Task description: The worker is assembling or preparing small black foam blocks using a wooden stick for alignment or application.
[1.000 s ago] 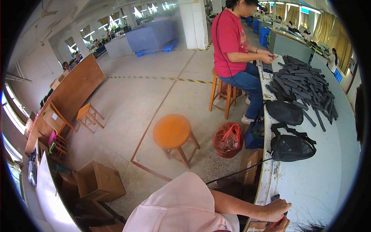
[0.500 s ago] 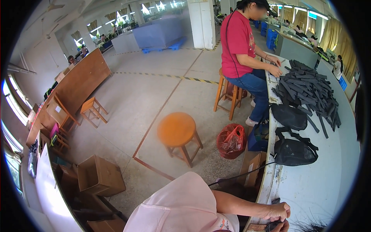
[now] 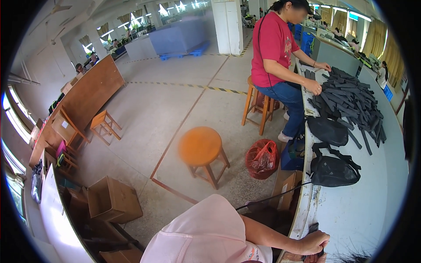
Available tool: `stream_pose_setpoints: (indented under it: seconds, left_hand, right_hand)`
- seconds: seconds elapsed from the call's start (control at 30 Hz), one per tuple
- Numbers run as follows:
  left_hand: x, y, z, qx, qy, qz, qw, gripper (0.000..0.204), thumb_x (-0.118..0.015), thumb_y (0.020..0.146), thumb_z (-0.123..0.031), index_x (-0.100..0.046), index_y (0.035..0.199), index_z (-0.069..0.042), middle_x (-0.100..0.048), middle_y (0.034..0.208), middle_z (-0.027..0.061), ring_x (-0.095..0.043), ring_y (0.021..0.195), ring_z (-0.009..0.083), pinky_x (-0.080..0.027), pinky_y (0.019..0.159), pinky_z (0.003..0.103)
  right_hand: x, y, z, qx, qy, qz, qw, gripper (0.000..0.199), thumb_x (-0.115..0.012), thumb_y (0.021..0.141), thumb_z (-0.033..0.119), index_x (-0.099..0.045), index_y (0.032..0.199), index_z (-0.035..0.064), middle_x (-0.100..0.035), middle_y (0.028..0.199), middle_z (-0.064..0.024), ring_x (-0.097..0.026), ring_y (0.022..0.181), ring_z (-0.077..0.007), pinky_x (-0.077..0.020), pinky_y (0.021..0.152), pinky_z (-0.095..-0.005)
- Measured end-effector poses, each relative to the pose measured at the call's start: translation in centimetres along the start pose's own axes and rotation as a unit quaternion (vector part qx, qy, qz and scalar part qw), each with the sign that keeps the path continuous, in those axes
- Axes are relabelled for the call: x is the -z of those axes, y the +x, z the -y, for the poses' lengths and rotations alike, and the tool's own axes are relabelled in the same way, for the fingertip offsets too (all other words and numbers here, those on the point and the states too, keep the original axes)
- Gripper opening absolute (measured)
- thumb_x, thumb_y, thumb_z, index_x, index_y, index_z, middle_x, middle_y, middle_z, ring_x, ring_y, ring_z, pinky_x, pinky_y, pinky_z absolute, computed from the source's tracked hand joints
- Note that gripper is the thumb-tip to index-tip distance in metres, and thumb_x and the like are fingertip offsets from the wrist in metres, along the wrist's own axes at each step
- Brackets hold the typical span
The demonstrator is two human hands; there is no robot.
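Note:
My pink sleeve (image 3: 206,236) fills the lower middle of the view, and my forearm runs right from it to the edge of the pale workbench (image 3: 351,219). My left hand (image 3: 315,242) rests on that edge with its fingers curled round a small dark flat object (image 3: 313,228). Just under it, at the picture's lower rim, a sliver of my right hand (image 3: 312,258) shows, too cut off to read. A thin dark cord (image 3: 272,196) runs from near my arm up toward a black bag (image 3: 334,170) on the bench.
A person in a red top (image 3: 272,44) sits on a wooden stool, hand on a heap of dark strips (image 3: 351,98). A second black bag (image 3: 328,130) lies on the bench. On the floor: orange round stool (image 3: 201,145), red bag-lined bin (image 3: 262,158), cardboard boxes (image 3: 113,199).
My left hand has slid slightly down and right along the bench edge, still closed on the dark object. The view has tilted a little. The seated person's hand has moved onto the strip pile.

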State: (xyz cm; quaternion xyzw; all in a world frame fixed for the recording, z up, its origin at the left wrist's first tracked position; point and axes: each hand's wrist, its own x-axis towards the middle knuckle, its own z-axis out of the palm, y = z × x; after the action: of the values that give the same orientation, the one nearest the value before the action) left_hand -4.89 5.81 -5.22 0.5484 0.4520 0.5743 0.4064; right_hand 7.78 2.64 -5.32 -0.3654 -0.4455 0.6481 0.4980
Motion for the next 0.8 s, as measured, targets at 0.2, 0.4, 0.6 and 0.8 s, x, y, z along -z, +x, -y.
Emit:
stream_pose_setpoints:
  seconds: [0.2, 0.4, 0.6, 0.8]
  left_hand:
    - [1.8, 0.4, 0.5, 0.262, -0.373, 0.135, 0.880, 0.019, -0.050, 0.054, 0.012, -0.052, 0.069, 0.001, -0.050, 0.058, 0.0042, -0.044, 0.047, 0.0140, -0.035, 0.041, 0.025]
    - [1.4, -2.9, 0.6, -0.034, -0.393, 0.283, 0.874, 0.017, -0.059, 0.077, -0.010, -0.059, 0.091, 0.000, -0.059, 0.081, 0.0082, -0.054, 0.064, 0.0138, -0.042, 0.046, 0.023]
    - [1.0, -3.0, -1.3, 0.136, -0.255, 0.365, 0.885, 0.015, -0.056, 0.070, 0.001, -0.052, 0.084, 0.002, -0.057, 0.073, 0.0044, -0.055, 0.067, 0.0083, -0.043, 0.055, 0.024]
    - [0.5, -3.4, -1.6, 0.458, -0.405, 0.399, 0.683, 0.015, -0.055, 0.081, -0.005, -0.053, 0.095, -0.005, -0.054, 0.075, 0.0000, -0.037, 0.045, 0.0003, -0.025, 0.035, 0.014]
  right_hand:
    - [-0.5, -2.7, 0.3, -0.033, 0.055, -0.022, 0.998, 0.022, -0.054, 0.083, 0.018, -0.054, 0.100, 0.0027, -0.053, 0.077, -0.0035, -0.048, 0.065, -0.0126, -0.0399, 0.054, -0.0263]
    - [-0.7, -4.3, -0.5, -0.057, 0.086, -0.079, 0.992, 0.028, -0.054, 0.084, 0.020, -0.052, 0.105, 0.0016, -0.053, 0.077, -0.0027, -0.047, 0.065, -0.0121, -0.0397, 0.053, -0.0257]
    - [0.9, -7.6, -2.4, -0.006, 0.092, -0.212, 0.973, 0.023, -0.055, 0.083, 0.021, -0.052, 0.099, 0.0036, -0.052, 0.077, -0.0026, -0.046, 0.061, -0.0101, -0.0382, 0.051, -0.0225]
    - [-2.1, -10.3, 1.7, 0.008, -0.073, -0.263, 0.962, 0.019, -0.056, 0.081, 0.016, -0.052, 0.068, 0.0028, -0.047, 0.055, 0.0009, -0.041, 0.047, -0.0052, -0.0301, 0.042, -0.0191]
